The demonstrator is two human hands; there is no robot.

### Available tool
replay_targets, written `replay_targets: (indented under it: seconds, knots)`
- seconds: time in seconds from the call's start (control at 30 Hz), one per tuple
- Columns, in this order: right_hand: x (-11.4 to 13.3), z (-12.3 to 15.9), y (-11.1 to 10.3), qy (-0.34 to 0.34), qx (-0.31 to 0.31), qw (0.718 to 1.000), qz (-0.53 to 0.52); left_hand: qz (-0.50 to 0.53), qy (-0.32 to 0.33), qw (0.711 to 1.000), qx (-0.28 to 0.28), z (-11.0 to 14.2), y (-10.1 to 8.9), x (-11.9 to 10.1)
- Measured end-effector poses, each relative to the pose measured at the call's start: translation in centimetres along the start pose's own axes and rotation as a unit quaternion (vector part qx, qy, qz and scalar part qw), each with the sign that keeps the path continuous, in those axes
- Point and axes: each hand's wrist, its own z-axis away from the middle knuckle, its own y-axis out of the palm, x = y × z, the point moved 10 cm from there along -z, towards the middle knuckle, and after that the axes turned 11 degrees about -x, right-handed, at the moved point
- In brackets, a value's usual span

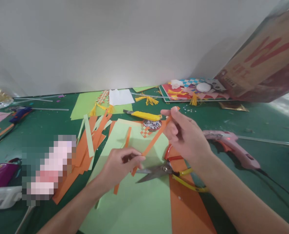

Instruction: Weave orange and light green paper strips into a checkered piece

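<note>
1. Light green paper (134, 208) lies closest to the camera, spread flat over the green table (268, 120) as a work surface, with an orange sheet (190, 211) overlapping its right edge.
2. Both forearms reach over it. The left hand (121, 164) is closed in a pinch on the lower end of a long orange strip (154, 139); the right hand (185, 135) pinches the upper end between thumb and fingers, so the strip is stretched taut on a diagonal above the paper.
3. Scissors (164, 170) with red and yellow handles rest on the sheets directly under the strip, blades nearly shut and pointing left (neither hand touches them).
4. More cut strips (88, 143), orange and pale green, are piled to the left, beside a blurred-out pinkish object.
5. A yellow utility knife (142, 115) lies beyond the hands, near a small woven checker piece (145, 131).
6. A pink glue gun (229, 144) rests to the right, its cord trailing off toward the table edge.
7. Finished woven decorations with yellow tassels (148, 99) sit near the wall, next to a tilted cardboard box (266, 61).
</note>
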Motion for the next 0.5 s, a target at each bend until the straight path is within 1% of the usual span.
replay_targets:
  seconds: [0.27, 0.4, 0.5]
  knots:
    - [0.1, -1.3, -1.6, 0.020, -0.052, 0.996, -0.066, -0.021, 0.024, 0.999, -0.010, -0.2, -0.4, -0.5]
    - [0.2, -1.1, -1.4, 0.034, -0.055, 0.994, -0.087, -0.030, 0.031, 0.999, -0.008, -0.1, -0.4, -0.5]
    - [0.1, -1.0, -1.3, 0.037, -0.054, 0.993, -0.093, -0.048, 0.054, 0.997, -0.020, 0.0, -0.6, -0.8]
